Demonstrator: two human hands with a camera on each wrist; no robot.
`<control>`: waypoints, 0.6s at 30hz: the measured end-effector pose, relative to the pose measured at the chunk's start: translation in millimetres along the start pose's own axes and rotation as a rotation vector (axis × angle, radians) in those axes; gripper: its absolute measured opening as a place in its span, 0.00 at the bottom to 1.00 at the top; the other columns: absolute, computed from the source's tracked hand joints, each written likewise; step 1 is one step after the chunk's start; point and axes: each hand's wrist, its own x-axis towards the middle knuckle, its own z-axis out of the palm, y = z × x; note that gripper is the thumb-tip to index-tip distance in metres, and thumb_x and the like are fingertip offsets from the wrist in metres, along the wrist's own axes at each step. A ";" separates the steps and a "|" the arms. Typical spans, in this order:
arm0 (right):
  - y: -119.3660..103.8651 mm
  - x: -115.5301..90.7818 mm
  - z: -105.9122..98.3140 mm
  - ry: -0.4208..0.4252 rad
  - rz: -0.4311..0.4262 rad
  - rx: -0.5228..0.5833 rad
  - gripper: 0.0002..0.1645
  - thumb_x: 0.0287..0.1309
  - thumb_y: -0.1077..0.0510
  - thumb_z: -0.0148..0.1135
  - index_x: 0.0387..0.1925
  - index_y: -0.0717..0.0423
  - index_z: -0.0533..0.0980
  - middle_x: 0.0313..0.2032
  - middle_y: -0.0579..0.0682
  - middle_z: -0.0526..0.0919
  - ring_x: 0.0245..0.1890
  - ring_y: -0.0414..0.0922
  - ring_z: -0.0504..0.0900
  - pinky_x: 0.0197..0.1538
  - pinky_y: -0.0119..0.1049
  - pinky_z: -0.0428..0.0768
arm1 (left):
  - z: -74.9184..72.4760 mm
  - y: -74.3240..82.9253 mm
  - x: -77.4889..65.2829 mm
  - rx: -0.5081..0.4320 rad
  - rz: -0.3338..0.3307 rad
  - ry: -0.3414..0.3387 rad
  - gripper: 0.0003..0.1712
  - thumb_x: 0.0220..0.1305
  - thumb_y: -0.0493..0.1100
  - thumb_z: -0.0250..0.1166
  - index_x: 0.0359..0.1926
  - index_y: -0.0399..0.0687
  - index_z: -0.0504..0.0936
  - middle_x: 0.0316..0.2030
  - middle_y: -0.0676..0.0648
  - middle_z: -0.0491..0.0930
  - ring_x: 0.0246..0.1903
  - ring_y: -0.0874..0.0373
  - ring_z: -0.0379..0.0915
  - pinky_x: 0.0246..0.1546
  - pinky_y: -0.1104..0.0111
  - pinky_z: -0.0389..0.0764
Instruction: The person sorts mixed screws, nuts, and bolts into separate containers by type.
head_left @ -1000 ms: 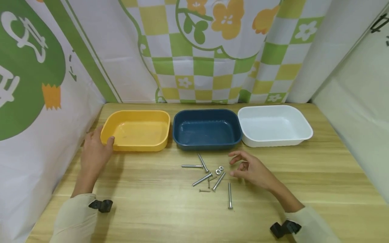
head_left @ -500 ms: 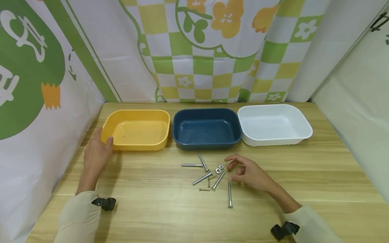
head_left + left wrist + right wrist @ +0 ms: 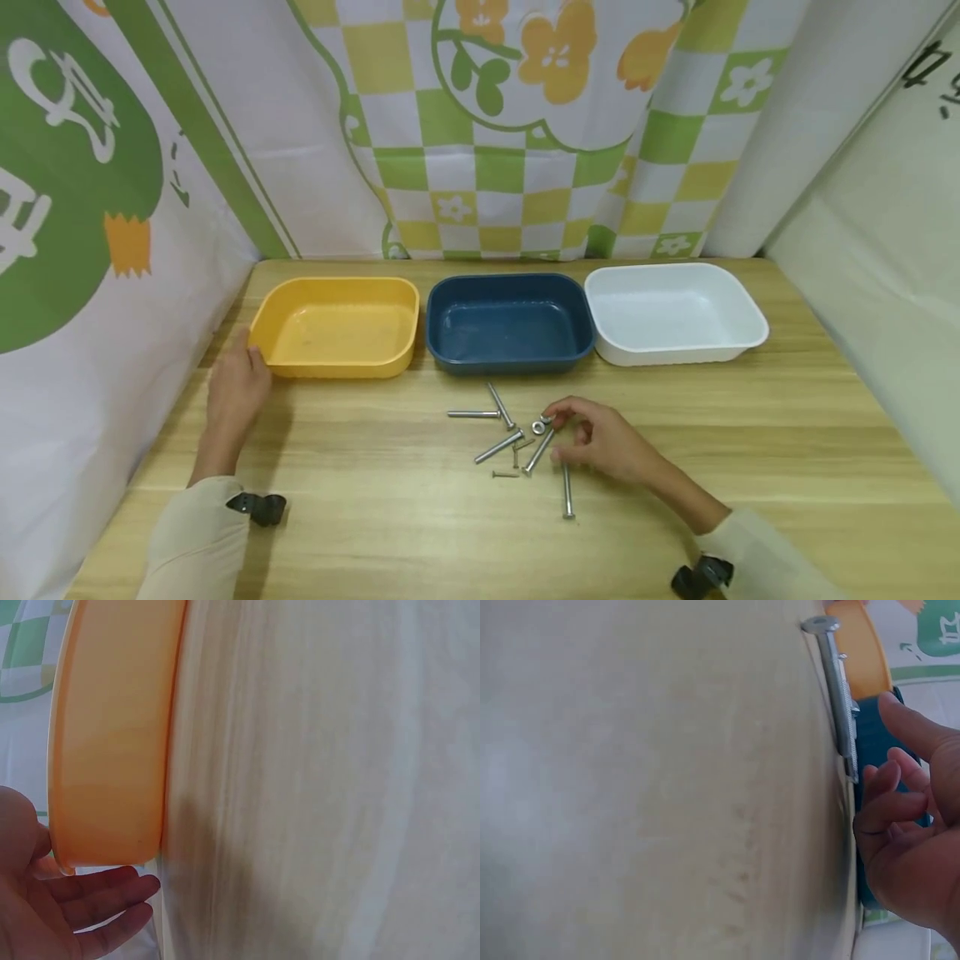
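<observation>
My left hand (image 3: 236, 392) rests against the near left corner of a yellow tray (image 3: 341, 369). In the left wrist view its fingers (image 3: 109, 904) lie fairly straight along the tray's end wall, with the thumb up by the rim. My right hand (image 3: 611, 442) hovers low over the loose hardware, index fingertip right at two metal nuts (image 3: 537, 427) and partly covering one. Its thumb stays apart, close to a long bolt (image 3: 567, 493) and a slanted bolt (image 3: 538, 454). In the right wrist view, the right hand's fingers (image 3: 889, 814) are bent, with nothing visible between them and the thumb.
Left of the nuts lie more bolts (image 3: 498, 447) and a few small screws (image 3: 505, 475). A dark blue tray (image 3: 510, 365) stands behind them, with a white tray (image 3: 678, 354) to its right. A patterned cloth (image 3: 502, 192) hangs behind the wooden table (image 3: 390, 517).
My right hand has moved left and slightly down, bringing its index finger to the nuts. The left thumb has slid back from the yellow tray's front rim to its corner.
</observation>
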 end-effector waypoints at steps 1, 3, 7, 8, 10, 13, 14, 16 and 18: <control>0.0 -1.2 0.9 0.003 -0.004 -0.007 0.29 0.50 0.60 0.78 0.55 0.61 0.78 0.44 0.56 0.80 0.23 0.39 0.70 0.27 0.30 0.72 | 0.5 -0.5 -0.1 0.002 -0.005 -0.013 0.30 0.78 0.40 0.36 0.73 0.24 0.54 0.62 0.17 0.62 0.58 0.19 0.60 0.57 0.33 0.62; -0.1 -3.0 2.2 0.008 -0.008 -0.019 0.29 0.50 0.60 0.78 0.54 0.60 0.78 0.45 0.55 0.81 0.23 0.39 0.71 0.27 0.30 0.72 | 0.7 -0.7 -0.4 0.011 -0.011 -0.033 0.31 0.78 0.41 0.35 0.73 0.24 0.53 0.62 0.17 0.61 0.58 0.19 0.60 0.57 0.33 0.62; -1.1 -4.3 4.0 0.013 -0.008 -0.030 0.29 0.50 0.59 0.78 0.54 0.59 0.79 0.46 0.53 0.82 0.23 0.39 0.70 0.27 0.30 0.71 | -0.4 1.5 0.0 0.031 -0.034 -0.060 0.32 0.78 0.43 0.33 0.75 0.27 0.51 0.62 0.17 0.62 0.57 0.18 0.61 0.54 0.32 0.63; -1.3 -4.4 4.3 0.013 -0.007 -0.033 0.29 0.50 0.59 0.78 0.54 0.59 0.79 0.46 0.53 0.82 0.23 0.39 0.70 0.27 0.30 0.71 | -0.7 2.2 0.2 0.036 -0.037 -0.064 0.32 0.78 0.44 0.33 0.75 0.28 0.51 0.61 0.17 0.62 0.56 0.18 0.61 0.54 0.32 0.64; -1.8 -4.5 4.9 0.014 -0.009 -0.038 0.29 0.49 0.59 0.79 0.54 0.59 0.79 0.46 0.53 0.82 0.23 0.39 0.69 0.27 0.30 0.70 | -1.1 3.2 0.4 0.039 -0.042 -0.072 0.32 0.78 0.44 0.33 0.75 0.28 0.50 0.61 0.17 0.63 0.56 0.18 0.61 0.53 0.32 0.64; -1.9 -4.0 6.3 0.012 -0.017 -0.059 0.29 0.48 0.60 0.79 0.54 0.58 0.80 0.43 0.52 0.81 0.24 0.39 0.70 0.28 0.30 0.70 | -1.2 3.1 0.5 0.043 -0.047 -0.079 0.32 0.79 0.44 0.32 0.76 0.29 0.49 0.61 0.17 0.63 0.57 0.18 0.61 0.53 0.32 0.65; -1.7 -3.8 6.7 0.011 -0.021 -0.067 0.28 0.48 0.60 0.79 0.53 0.58 0.81 0.42 0.52 0.80 0.25 0.39 0.70 0.28 0.30 0.71 | -1.2 2.8 0.3 0.043 -0.046 -0.080 0.33 0.79 0.44 0.32 0.76 0.29 0.48 0.61 0.17 0.62 0.57 0.19 0.61 0.53 0.32 0.65; -1.1 -2.7 7.7 0.010 -0.030 -0.084 0.27 0.48 0.60 0.79 0.52 0.57 0.82 0.40 0.51 0.80 0.26 0.40 0.71 0.29 0.30 0.71 | -1.2 2.0 -0.2 0.042 -0.049 -0.083 0.33 0.78 0.44 0.32 0.76 0.29 0.47 0.61 0.17 0.62 0.57 0.19 0.61 0.53 0.32 0.65; -0.7 -1.5 8.4 0.009 -0.038 -0.095 0.25 0.47 0.61 0.79 0.50 0.56 0.83 0.38 0.50 0.80 0.26 0.42 0.72 0.30 0.30 0.72 | -1.3 1.5 -0.6 0.037 -0.056 -0.089 0.33 0.79 0.45 0.32 0.76 0.29 0.46 0.62 0.17 0.61 0.58 0.19 0.60 0.54 0.32 0.64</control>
